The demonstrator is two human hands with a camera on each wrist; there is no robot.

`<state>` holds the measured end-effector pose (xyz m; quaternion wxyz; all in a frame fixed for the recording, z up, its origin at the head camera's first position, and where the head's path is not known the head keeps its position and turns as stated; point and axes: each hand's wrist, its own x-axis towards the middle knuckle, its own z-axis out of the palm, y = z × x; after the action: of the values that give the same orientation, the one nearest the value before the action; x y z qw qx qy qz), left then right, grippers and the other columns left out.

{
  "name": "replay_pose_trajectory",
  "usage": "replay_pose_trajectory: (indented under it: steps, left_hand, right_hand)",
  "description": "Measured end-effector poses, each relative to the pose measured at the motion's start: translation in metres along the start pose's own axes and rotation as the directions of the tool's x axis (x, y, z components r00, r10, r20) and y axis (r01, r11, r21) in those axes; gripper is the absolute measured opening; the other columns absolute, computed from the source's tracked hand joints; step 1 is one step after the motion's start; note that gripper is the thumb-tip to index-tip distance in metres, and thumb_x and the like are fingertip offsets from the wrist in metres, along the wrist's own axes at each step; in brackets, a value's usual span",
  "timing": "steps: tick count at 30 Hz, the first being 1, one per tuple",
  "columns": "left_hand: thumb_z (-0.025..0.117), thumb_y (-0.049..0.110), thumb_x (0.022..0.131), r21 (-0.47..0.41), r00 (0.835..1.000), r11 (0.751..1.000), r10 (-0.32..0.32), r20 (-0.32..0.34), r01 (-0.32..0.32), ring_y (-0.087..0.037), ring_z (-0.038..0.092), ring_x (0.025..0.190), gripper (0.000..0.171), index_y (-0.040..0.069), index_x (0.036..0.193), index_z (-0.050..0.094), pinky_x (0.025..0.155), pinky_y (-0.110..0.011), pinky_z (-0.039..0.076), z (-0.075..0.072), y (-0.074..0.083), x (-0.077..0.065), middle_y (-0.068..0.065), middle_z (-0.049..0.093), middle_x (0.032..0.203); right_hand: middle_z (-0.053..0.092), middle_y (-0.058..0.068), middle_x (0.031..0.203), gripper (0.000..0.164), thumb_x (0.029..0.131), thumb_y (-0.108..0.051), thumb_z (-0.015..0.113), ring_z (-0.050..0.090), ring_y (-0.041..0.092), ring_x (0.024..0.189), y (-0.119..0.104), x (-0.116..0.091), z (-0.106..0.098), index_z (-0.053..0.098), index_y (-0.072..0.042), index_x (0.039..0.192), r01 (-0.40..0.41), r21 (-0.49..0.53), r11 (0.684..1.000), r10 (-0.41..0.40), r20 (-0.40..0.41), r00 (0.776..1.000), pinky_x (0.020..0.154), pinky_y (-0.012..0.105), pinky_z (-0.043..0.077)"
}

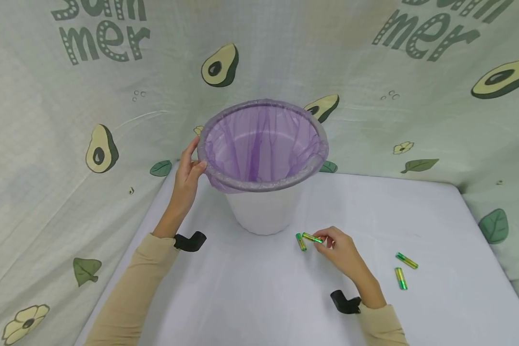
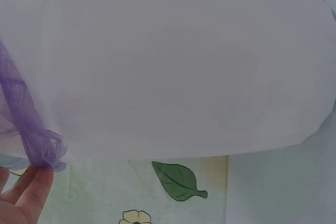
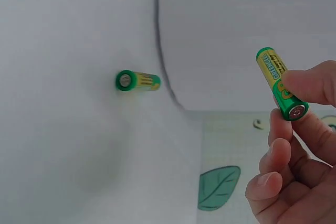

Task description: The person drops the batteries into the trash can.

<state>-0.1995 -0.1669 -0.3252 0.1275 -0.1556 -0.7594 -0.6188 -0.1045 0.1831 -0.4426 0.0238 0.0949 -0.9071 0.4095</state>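
where fingers (image 3: 315, 132) pinch, one battery (image 3: 274, 74) is hidden.

A pale cloth backdrop (image 1: 277, 57) with 4 printed avocados (image 1: 101, 156) fills the upper frame, grey-green lettering (image 1: 108, 42) upper left and right; white table (image 1: 246, 288), lower centre.

My right hand (image 3: 299, 182) pinches a battery (image 3: 273, 74) between thumb and fingers, the lower fingers curled beneath it. I have it tilted, one green end at the upper left, the metal end low and facing my wrist; GREENCELL shows along its yellow part. Behind it in view is the pale bin (image 3: 236, 30) with its dark, curved edge. A second battery (image 3: 137, 81) lies on the white table (image 3: 58, 156) by that edge; whether they touch I can't tell. Below, the cloth (image 3: 223, 142) bears a green leaf (image 3: 219, 188).
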Motion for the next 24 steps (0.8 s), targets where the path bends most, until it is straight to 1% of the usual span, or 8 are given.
replay_pose_trajectory:
  steps: [5, 9, 13, 18, 21, 24]
  left_hand:
    - [0.042, 0.02, 0.093, -0.003, 1.0, 1.0, -0.001, -0.001, 0.001, -0.01, 0.049, 0.104, 0.058, 0.023, 0.148, 0.024, 0.097, -0.025, 0.038, 0.0, -0.001, 0.0, 0.007, 0.022, 0.152]
    - [0.042, 0.019, 0.093, -0.006, 1.0, 1.0, -0.001, -0.003, 0.001, -0.011, 0.049, 0.104, 0.058, 0.023, 0.148, 0.024, 0.097, -0.025, 0.038, 0.0, -0.002, 0.001, 0.006, 0.022, 0.152]
    - [0.041, 0.018, 0.093, -0.021, 1.0, 1.0, 0.006, -0.007, -0.006, -0.01, 0.048, 0.103, 0.058, 0.02, 0.148, 0.024, 0.096, -0.024, 0.039, 0.0, -0.001, 0.001, 0.003, 0.022, 0.152]
    - [0.041, 0.016, 0.094, -0.02, 1.0, 1.0, 0.021, -0.008, -0.021, -0.009, 0.048, 0.102, 0.058, 0.016, 0.148, 0.024, 0.093, -0.022, 0.039, 0.0, -0.002, 0.001, 0.001, 0.023, 0.152]
    - [0.042, 0.016, 0.094, -0.018, 0.999, 0.999, 0.034, -0.011, -0.035, -0.008, 0.048, 0.101, 0.057, 0.015, 0.148, 0.024, 0.093, -0.021, 0.04, 0.001, -0.002, 0.002, 0.002, 0.025, 0.152]
    - [0.042, 0.017, 0.093, -0.016, 0.999, 0.999, 0.035, -0.009, -0.035, -0.008, 0.049, 0.1, 0.057, 0.016, 0.148, 0.024, 0.094, -0.022, 0.039, 0.0, -0.002, 0.002, 0.003, 0.025, 0.152]
  right_hand:
    - [0.055, -0.001, 0.079, 0.017, 0.079, -0.006, 0.07, 0.043, 0.009, 0.068, -0.009, 0.006, -0.022, 0.068, -0.005, 0.096, 0.035, -0.02, 0.999, -0.036, -0.034, 0.999, 0.056, 0.019, 0.039]
    - [0.053, -0.002, 0.076, 0.016, 0.08, -0.006, 0.069, 0.043, 0.008, 0.067, -0.017, 0.013, -0.041, 0.068, -0.005, 0.097, 0.101, -0.047, 0.994, -0.105, -0.071, 0.992, 0.055, 0.019, 0.038]
    - [0.05, -0.003, 0.073, 0.014, 0.082, -0.006, 0.067, 0.042, 0.006, 0.066, -0.029, 0.018, -0.06, 0.069, -0.005, 0.096, 0.17, -0.066, 0.983, -0.177, -0.108, 0.978, 0.053, 0.018, 0.037]
    - [0.051, -0.005, 0.073, 0.013, 0.084, -0.009, 0.066, 0.043, 0.004, 0.067, -0.046, 0.023, -0.084, 0.069, -0.009, 0.097, 0.205, -0.06, 0.977, -0.212, -0.155, 0.965, 0.054, 0.018, 0.035]
    - [0.052, -0.007, 0.073, 0.015, 0.083, -0.007, 0.067, 0.044, 0.002, 0.068, -0.057, 0.028, -0.098, 0.069, -0.01, 0.098, 0.247, -0.046, 0.968, -0.251, -0.187, 0.95, 0.055, 0.017, 0.035]
    - [0.054, -0.008, 0.074, 0.018, 0.081, -0.004, 0.068, 0.046, 0.001, 0.069, -0.069, 0.036, -0.11, 0.069, -0.009, 0.098, 0.303, -0.036, 0.952, -0.304, -0.213, 0.929, 0.058, 0.015, 0.036]
